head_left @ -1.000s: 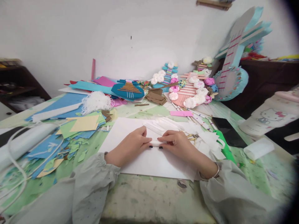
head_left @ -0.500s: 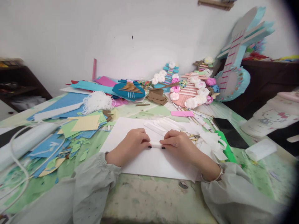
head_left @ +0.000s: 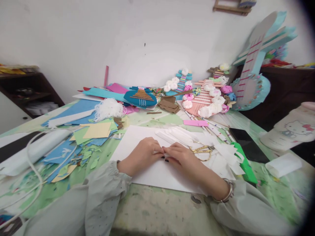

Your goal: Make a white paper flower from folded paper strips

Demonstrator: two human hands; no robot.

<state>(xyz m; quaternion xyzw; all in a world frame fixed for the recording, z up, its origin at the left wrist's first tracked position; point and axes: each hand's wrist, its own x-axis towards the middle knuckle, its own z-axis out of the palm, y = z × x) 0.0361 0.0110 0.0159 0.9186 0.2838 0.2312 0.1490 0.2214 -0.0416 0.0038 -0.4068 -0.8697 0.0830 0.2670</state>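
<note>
Over a white sheet of paper (head_left: 147, 180), my left hand (head_left: 147, 152) and my right hand (head_left: 180, 159) meet fingertip to fingertip. Both are closed in a pinch on a folded white paper strip, which their fingers now almost wholly hide. Just behind the fingers lie several folded white paper strips (head_left: 180, 135). Gold-handled scissors (head_left: 203, 150) rest right of my right hand, their blades partly under white paper scraps (head_left: 223, 155).
Right of the sheet are a green object (head_left: 246, 167), a black phone (head_left: 248, 144) and a white cup (head_left: 290, 127). Coloured paper (head_left: 97, 130), white string (head_left: 109, 109) and a cable (head_left: 33, 167) lie left. Paper-flower crafts (head_left: 209, 98) and several pens (head_left: 216, 132) stand or lie behind.
My hands have come together, closing the gap where the white strip showed between them. The view has shifted a little left, and more of the scissors shows.
</note>
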